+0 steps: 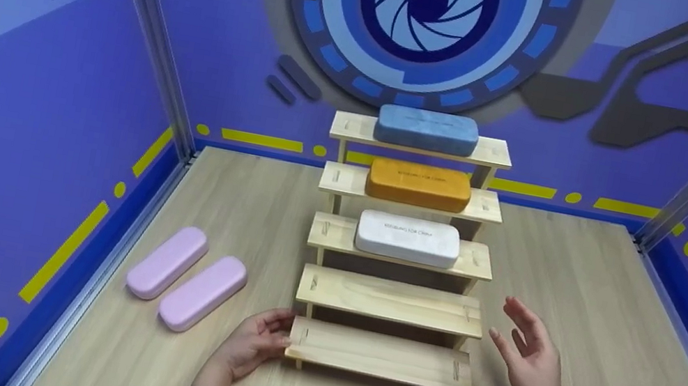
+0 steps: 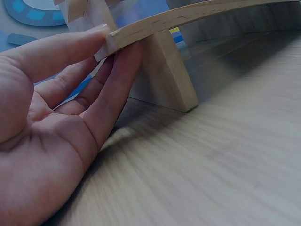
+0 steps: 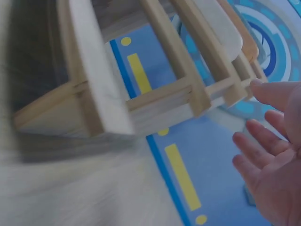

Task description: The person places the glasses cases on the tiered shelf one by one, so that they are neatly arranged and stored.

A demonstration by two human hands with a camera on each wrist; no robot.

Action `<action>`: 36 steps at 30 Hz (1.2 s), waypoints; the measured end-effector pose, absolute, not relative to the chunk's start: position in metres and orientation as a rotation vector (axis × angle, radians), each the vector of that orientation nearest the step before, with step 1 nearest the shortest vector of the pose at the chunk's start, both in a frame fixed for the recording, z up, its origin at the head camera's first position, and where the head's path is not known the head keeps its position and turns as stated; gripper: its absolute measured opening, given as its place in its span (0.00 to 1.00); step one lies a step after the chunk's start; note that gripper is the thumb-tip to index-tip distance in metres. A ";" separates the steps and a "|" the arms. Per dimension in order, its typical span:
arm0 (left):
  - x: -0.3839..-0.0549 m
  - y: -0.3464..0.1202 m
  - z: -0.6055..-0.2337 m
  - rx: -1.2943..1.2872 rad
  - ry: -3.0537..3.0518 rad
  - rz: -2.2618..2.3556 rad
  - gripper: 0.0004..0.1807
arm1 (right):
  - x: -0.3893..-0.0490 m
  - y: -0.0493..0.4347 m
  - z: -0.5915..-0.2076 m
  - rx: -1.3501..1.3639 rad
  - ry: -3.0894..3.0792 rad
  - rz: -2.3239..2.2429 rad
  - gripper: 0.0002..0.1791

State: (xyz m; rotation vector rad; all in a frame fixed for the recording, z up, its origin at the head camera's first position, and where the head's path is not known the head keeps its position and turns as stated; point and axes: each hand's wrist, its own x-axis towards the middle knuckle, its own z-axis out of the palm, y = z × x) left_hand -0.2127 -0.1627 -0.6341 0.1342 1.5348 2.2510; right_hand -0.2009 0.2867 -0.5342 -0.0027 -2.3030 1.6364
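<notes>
A stepped wooden display rack (image 1: 392, 300) stands in the middle of the table. My left hand (image 1: 250, 346) pinches the left end of its lowest shelf; in the left wrist view the thumb lies on top of the board (image 2: 141, 34) and the fingers are beneath it. Off the rack's right side, my right hand (image 1: 532, 361) is held in the air with relaxed, spread fingers and nothing in it. On the upper shelves sit a blue glasses case (image 1: 427, 131), an orange one (image 1: 419, 186) and a white one (image 1: 408, 240), one per shelf. The two lowest shelves are bare.
Two pink glasses cases (image 1: 167, 263) (image 1: 203, 294) lie slanted side by side on the table, left of the rack. Blue and purple panels (image 1: 55, 64) enclose the table at the back and both sides, with metal posts (image 1: 153, 32) at the corners.
</notes>
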 end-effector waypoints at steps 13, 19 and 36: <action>-0.213 -0.163 -0.635 0.131 1.534 2.253 0.38 | -0.188 0.296 -0.572 -0.287 -2.462 2.361 0.39; -0.213 -0.163 -0.634 0.127 1.530 2.261 0.38 | -0.189 0.296 -0.580 -0.199 -2.425 2.549 0.35; -0.212 -0.163 -0.633 0.140 1.515 2.267 0.34 | -0.190 0.295 -0.586 -0.068 -2.511 2.541 0.35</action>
